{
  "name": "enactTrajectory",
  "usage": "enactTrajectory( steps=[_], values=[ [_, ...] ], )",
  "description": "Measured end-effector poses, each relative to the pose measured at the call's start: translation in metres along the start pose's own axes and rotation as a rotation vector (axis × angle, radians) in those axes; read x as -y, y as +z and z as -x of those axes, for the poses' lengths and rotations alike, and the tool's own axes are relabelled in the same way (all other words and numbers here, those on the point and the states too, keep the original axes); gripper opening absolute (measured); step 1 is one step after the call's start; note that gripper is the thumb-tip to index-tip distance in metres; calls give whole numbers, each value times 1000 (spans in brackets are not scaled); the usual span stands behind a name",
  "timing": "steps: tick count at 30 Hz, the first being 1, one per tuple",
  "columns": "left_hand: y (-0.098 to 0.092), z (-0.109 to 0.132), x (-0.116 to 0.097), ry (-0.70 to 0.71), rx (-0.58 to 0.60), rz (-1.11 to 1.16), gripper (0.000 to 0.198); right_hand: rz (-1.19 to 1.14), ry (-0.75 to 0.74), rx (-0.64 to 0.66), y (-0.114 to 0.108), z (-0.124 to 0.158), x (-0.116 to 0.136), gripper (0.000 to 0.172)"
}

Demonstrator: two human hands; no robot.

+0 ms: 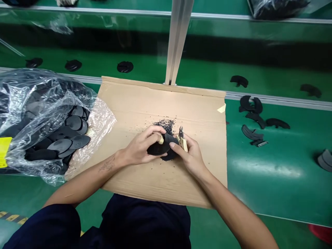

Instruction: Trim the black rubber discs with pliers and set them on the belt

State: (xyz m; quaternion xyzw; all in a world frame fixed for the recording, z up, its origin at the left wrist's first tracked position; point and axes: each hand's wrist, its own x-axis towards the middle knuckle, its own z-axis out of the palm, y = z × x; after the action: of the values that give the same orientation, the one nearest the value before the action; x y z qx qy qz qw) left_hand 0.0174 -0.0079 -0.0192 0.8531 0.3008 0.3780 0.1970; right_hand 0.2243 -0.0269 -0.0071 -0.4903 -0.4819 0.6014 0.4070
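Observation:
My left hand point(141, 145) is closed around a black oval rubber part point(158, 148), held over a sheet of brown cardboard point(160, 103). My right hand point(190, 155) grips small cutting pliers with cream handles point(182, 137), jaws up, right against the part's edge. A pile of fine black trimmings point(166, 124) lies on the cardboard just behind my hands. More black scraps sit under the part.
A clear plastic bag point(38, 117) full of black oval parts lies at the left. Curved black offcuts point(252, 117) are scattered on the green table at the right. Black parts ride on the green conveyor belt point(124, 66) behind. A metal post point(177, 41) rises behind the cardboard.

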Motion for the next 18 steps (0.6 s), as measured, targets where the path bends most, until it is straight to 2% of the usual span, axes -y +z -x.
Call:
enactTrajectory(
  steps=[3,6,10,12,15,16,18],
  values=[
    [1,2,0,-38,61,6,37,19,5,-13,1,0,-1,44],
    [3,4,1,-81,97,-48,35,21,22,-16,1,1,-1,42],
    [2,5,0,-242,2,-28,32,24,27,-51,0,2,-1,39],
    [-2,6,-1,-335,-55,53,46,47,17,-60,0,2,0,39],
    [-8,6,-2,-416,-48,252,75,82,0,-56,0,2,0,39],
    [-9,6,-2,-446,-44,308,75,86,-4,-51,1,2,0,38],
    [-7,5,-3,-508,-66,374,60,83,-7,-38,2,3,1,38]
  ],
)
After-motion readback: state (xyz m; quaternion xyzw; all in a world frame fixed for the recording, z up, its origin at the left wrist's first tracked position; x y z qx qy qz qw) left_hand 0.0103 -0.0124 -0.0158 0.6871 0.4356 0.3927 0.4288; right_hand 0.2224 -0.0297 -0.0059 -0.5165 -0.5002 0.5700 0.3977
